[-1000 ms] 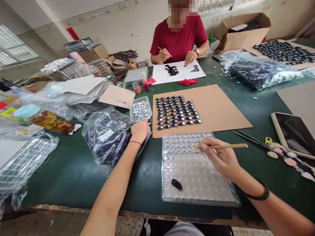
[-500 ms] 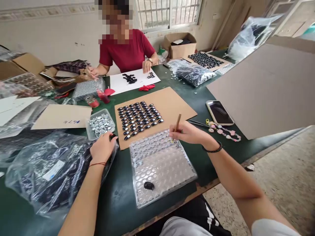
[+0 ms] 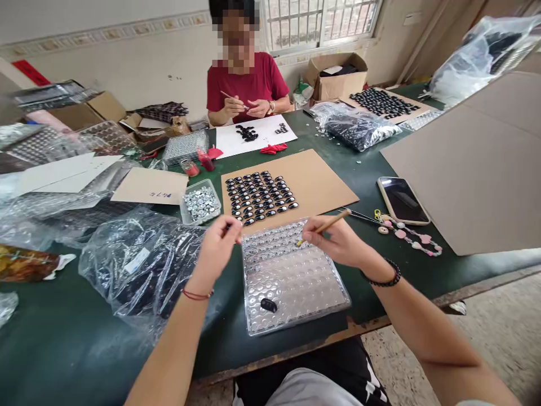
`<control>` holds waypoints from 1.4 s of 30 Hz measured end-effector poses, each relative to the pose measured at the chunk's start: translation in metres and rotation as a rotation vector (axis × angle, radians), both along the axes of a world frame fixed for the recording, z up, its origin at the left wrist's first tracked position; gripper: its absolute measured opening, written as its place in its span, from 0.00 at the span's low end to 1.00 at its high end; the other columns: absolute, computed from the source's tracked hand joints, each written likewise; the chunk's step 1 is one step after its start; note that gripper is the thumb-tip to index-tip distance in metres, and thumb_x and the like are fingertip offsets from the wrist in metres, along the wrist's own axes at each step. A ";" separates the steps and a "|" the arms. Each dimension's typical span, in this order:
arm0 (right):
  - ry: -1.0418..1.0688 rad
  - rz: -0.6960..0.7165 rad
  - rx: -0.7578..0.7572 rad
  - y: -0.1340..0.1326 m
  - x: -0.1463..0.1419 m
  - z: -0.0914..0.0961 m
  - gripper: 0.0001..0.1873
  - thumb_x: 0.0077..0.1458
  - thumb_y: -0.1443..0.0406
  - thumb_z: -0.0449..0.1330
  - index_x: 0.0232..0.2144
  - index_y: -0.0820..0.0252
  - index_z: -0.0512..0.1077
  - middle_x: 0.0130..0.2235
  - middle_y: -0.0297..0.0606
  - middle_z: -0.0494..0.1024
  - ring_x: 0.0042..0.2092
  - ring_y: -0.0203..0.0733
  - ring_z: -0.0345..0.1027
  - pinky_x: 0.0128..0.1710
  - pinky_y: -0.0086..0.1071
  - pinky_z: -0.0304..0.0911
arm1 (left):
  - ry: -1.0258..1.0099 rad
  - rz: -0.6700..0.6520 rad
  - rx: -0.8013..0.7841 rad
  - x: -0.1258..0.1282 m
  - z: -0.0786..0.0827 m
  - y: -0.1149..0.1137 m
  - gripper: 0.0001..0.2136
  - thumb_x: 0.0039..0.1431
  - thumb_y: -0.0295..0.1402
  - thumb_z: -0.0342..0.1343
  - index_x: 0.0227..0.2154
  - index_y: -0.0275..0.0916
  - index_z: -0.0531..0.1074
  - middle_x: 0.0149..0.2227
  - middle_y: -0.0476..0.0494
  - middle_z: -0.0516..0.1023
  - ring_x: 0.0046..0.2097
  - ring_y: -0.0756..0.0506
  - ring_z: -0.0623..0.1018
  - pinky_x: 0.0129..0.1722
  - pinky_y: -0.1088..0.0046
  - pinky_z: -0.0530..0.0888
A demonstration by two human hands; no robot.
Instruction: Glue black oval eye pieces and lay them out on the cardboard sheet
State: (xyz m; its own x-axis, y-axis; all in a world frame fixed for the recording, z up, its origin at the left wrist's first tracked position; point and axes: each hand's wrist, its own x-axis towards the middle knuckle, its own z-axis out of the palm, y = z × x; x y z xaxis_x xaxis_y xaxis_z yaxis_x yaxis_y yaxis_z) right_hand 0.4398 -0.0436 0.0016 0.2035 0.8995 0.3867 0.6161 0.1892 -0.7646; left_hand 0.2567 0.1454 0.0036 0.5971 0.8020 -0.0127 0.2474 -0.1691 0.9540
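Observation:
My left hand (image 3: 216,248) is closed in a pinch on a small dark piece, mostly hidden by the fingers, just left of the clear plastic tray (image 3: 300,287). In my right hand (image 3: 340,239) is a thin wooden stick (image 3: 333,220), its yellowish tip pointing down over the tray's upper rows. Shiny round clear pieces fill those upper rows; the lower part shows bare dimples. One black oval piece (image 3: 268,305) lies on the tray near its front left. Beyond the tray, glossy black oval pieces (image 3: 262,194) are lined up on a brown cardboard sheet (image 3: 319,175).
A tub of silvery round pieces (image 3: 200,204) stands left of the cardboard. Farther left lies a clear bag of dark items (image 3: 146,270). Tweezers (image 3: 359,216), a phone (image 3: 403,200) and a bead strap (image 3: 416,237) lie right. A co-worker (image 3: 247,84) sits opposite, holding a stick.
My left hand has risen from the plastic bag and moved right toward the tray, pinching a dark piece. The stick in my right hand has tilted. The co-worker's hands have come together.

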 end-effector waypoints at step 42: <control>0.348 -0.124 0.245 0.004 -0.054 -0.038 0.06 0.56 0.67 0.53 0.27 0.59 0.68 0.24 0.34 0.72 0.20 0.31 0.63 0.20 0.26 0.60 | 0.059 -0.446 0.035 -0.009 -0.022 -0.062 0.15 0.56 0.41 0.52 0.42 0.39 0.71 0.21 0.53 0.63 0.24 0.52 0.63 0.27 0.77 0.61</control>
State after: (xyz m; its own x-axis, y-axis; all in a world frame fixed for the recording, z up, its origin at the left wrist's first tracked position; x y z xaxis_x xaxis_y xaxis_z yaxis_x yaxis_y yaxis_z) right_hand 0.3855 -0.0399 -0.0361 0.4602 0.7503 0.4747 0.3590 0.3317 -0.8724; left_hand 0.2474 0.0834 -0.0187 0.8837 0.4668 -0.0344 0.1968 -0.3039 0.9322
